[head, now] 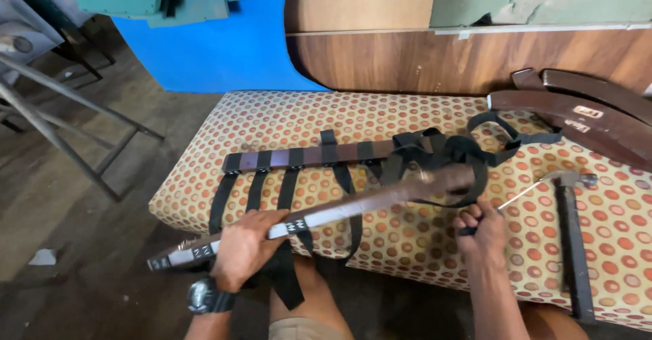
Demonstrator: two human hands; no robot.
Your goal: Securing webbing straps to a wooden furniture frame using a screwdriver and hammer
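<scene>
Left hand [246, 246] at 7 o'clock, fingers clenched around the near wooden slat [326, 212] – grip sits low on the slat, likely to steady it while it angles up toward 2 o'clock. Right hand [481, 230] at 5 o'clock, fingers closed on black webbing strap [445, 151], apparently pulling it taut over the slat's far end. Both rest across the patterned cushion [272, 119]. Second slat [305, 156] lies beyond, straps already fixed along it. Hammer [570, 231] at 3 o'clock – parked within reach. Spare curved slats [577, 119] stacked at 2 o'clock.
</scene>
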